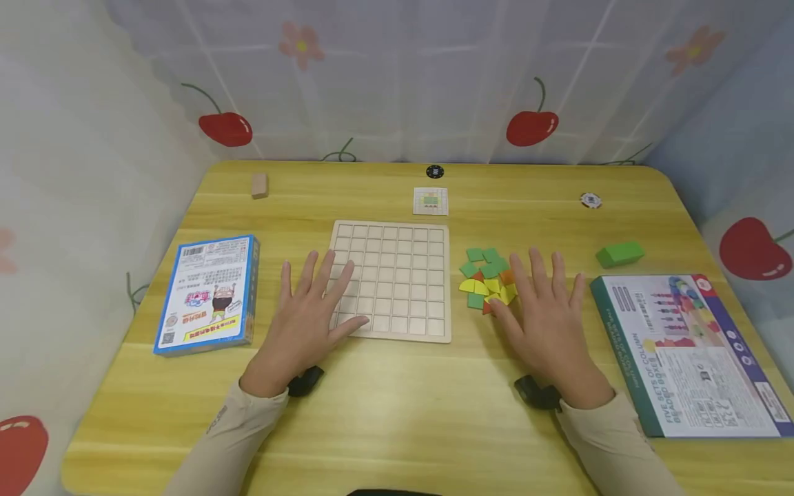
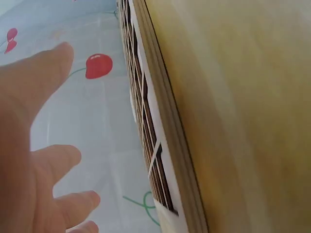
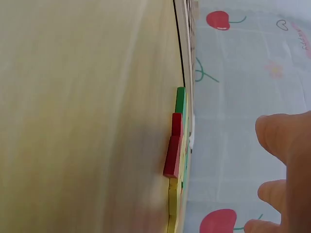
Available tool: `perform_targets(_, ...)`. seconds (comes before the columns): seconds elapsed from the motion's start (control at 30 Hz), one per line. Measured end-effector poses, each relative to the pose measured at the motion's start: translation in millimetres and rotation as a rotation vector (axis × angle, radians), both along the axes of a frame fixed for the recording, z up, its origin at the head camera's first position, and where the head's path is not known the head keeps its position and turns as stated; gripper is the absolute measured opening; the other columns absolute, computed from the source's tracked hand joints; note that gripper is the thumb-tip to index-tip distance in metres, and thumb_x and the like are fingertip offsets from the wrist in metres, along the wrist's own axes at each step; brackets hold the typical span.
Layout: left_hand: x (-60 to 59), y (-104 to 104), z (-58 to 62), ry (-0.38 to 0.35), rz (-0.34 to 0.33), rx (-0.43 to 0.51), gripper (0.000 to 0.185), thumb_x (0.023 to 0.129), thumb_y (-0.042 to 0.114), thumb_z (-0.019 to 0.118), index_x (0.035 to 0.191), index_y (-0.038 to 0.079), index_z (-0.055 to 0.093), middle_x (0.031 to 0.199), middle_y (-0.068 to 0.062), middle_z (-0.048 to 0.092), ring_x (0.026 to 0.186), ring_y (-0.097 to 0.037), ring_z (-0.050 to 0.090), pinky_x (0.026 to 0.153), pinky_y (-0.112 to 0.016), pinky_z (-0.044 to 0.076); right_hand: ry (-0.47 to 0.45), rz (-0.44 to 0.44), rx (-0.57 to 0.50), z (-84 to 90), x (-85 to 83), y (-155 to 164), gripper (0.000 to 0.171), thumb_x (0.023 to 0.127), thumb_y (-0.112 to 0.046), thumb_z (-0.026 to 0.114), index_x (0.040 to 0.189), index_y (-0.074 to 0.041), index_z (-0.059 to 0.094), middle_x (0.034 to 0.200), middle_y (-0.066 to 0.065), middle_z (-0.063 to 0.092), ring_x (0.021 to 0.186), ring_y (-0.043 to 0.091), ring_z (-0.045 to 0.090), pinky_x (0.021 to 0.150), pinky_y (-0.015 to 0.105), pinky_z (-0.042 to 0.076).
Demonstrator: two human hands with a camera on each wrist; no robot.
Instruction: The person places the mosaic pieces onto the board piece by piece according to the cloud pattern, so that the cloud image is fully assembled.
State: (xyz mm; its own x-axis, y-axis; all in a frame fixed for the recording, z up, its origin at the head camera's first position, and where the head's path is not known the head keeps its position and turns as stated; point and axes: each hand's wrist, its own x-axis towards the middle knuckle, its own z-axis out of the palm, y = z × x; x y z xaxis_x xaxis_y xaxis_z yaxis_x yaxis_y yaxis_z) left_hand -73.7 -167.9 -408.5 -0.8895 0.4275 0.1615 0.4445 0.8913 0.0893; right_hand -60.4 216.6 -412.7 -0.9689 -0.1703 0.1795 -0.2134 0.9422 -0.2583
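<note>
Grid board [image 1: 397, 275] lies under the left hand's [image 1: 307, 317] spread fingers; right hand [image 1: 548, 317], fingers spread, touches coloured tiles [image 1: 486, 279]

At my far left on the worktop [image 1: 397, 427] lies a blue card box [image 1: 207, 295], and beyond it a small wooden block [image 1: 259, 185]. A black disc [image 1: 435, 171] and a small pattern card [image 1: 431, 200] sit at the back. To my right are a poker chip [image 1: 591, 200], a green block [image 1: 619, 253] and a bead-set box [image 1: 688, 353]. A cherry-print curtain [image 1: 397, 76] hangs behind.
</note>
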Motion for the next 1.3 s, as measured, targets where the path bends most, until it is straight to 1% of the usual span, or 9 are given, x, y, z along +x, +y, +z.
perform_targets(0.13, -2.2, -5.2, 3.4, -0.05, 0.016, 0.023, 0.087, 0.098, 0.068, 0.05, 0.165, 0.019, 0.022, 0.168, -0.017, 0.016, 0.155, -0.038, 0.004, 0.118, -0.064, -0.003, -0.003, 0.014, -0.042, 0.1, -4.4, 5.8, 0.077, 0.104, -0.048, 0.052, 0.164, -0.013, 0.021, 0.168, 0.021, 0.012, 0.153, 0.046, -0.001, 0.112, 0.074, -0.005)
perform_targets(0.23, -5.9, -9.9, 7.0, -0.066, 0.024, 0.082, 0.086, 0.099, 0.066, 0.051, 0.165, 0.021, 0.021, 0.167, -0.016, 0.019, 0.155, -0.037, 0.005, 0.119, -0.063, 0.003, 0.037, 0.032, -0.111, -0.2, -10.6, 13.0, 0.07, 0.103, -0.034, 0.061, 0.161, -0.008, 0.031, 0.164, 0.025, 0.022, 0.15, 0.051, 0.014, 0.114, 0.073, 0.007)
perform_targets(0.4, -12.8, -17.1, 4.1, -0.021, 0.013, 0.22, 0.079, 0.099, 0.052, 0.062, 0.162, 0.016, 0.032, 0.155, -0.016, 0.042, 0.148, -0.037, 0.03, 0.117, -0.059, 0.022, 0.095, 0.035, -0.218, 0.9, -22.4, 22.9, 0.047, 0.097, -0.014, 0.073, 0.14, -0.001, 0.06, 0.141, 0.024, 0.055, 0.126, 0.047, 0.054, 0.101, 0.062, 0.043)
perform_targets(0.5, -16.1, -20.7, -2.3, 0.014, 0.02, 0.315, 0.068, 0.099, 0.036, 0.07, 0.156, 0.01, 0.043, 0.134, -0.015, 0.057, 0.13, -0.035, 0.048, 0.108, -0.053, 0.037, 0.048, 0.009, -0.242, 1.0, -29.5, 29.0, 0.036, 0.097, -0.013, 0.073, 0.131, -0.002, 0.068, 0.117, 0.019, 0.067, 0.102, 0.037, 0.066, 0.086, 0.054, 0.053)
perform_targets(0.63, -18.2, -25.4, -10.0, -0.003, 0.091, 0.424, 0.05, 0.098, 0.021, 0.071, 0.145, 0.007, 0.059, 0.096, -0.008, 0.059, 0.09, -0.026, 0.054, 0.077, -0.04, 0.047, -0.078, -0.034, -0.252, -1.9, -38.8, 37.1, 0.035, 0.1, -0.021, 0.069, 0.131, -0.006, 0.069, 0.097, 0.013, 0.068, 0.081, 0.027, 0.06, 0.071, 0.043, 0.05)
perform_targets(0.77, -18.2, -31.8, -14.5, -0.151, 0.172, 0.46, 0.042, 0.101, 0.022, 0.067, 0.142, 0.012, 0.063, 0.073, 0.0, 0.048, 0.062, -0.017, 0.042, 0.055, -0.033, 0.036, -0.13, -0.024, -0.282, -8.3, -46.2, 42.5, 0.033, 0.102, -0.022, 0.066, 0.133, -0.01, 0.069, 0.093, 0.011, 0.072, 0.074, 0.024, 0.058, 0.063, 0.035, 0.045)
perform_targets(0.97, -18.3, -42.1, -17.7, -0.357, 0.2, 0.452, 0.044, 0.104, 0.03, 0.062, 0.148, 0.026, 0.058, 0.059, 0.002, 0.038, 0.05, -0.015, 0.035, 0.049, -0.031, 0.032, -0.159, -0.015, -0.28, -14.8, -49.9, 45.5, 0.032, 0.105, -0.02, 0.059, 0.136, -0.014, 0.068, 0.117, 0.016, 0.072, 0.08, 0.027, 0.058, 0.065, 0.039, 0.043)
perform_targets(1.07, -19.0, -44.4, -18.2, -0.37, 0.202, 0.457, 0.044, 0.104, 0.032, 0.062, 0.147, 0.026, 0.058, 0.058, 0.002, 0.039, 0.048, -0.015, 0.035, 0.047, -0.03, 0.032, -0.175, -0.011, -0.272, -15.7, -49.6, 46.2, 0.033, 0.106, -0.022, 0.058, 0.137, -0.014, 0.067, 0.122, 0.016, 0.07, 0.078, 0.025, 0.058, 0.065, 0.039, 0.044)
perform_targets(1.3, -20.3, -41.8, -17.4, -0.373, 0.201, 0.426, 0.045, 0.104, 0.033, 0.061, 0.148, 0.025, 0.057, 0.058, 0.001, 0.045, 0.045, -0.015, 0.037, 0.045, -0.03, 0.033, -0.161, 0.031, -0.257, -17.5, -47.6, 48.8, 0.037, 0.104, -0.026, 0.062, 0.14, -0.015, 0.064, 0.099, 0.012, 0.074, 0.058, 0.017, 0.048, 0.05, 0.031, 0.036)
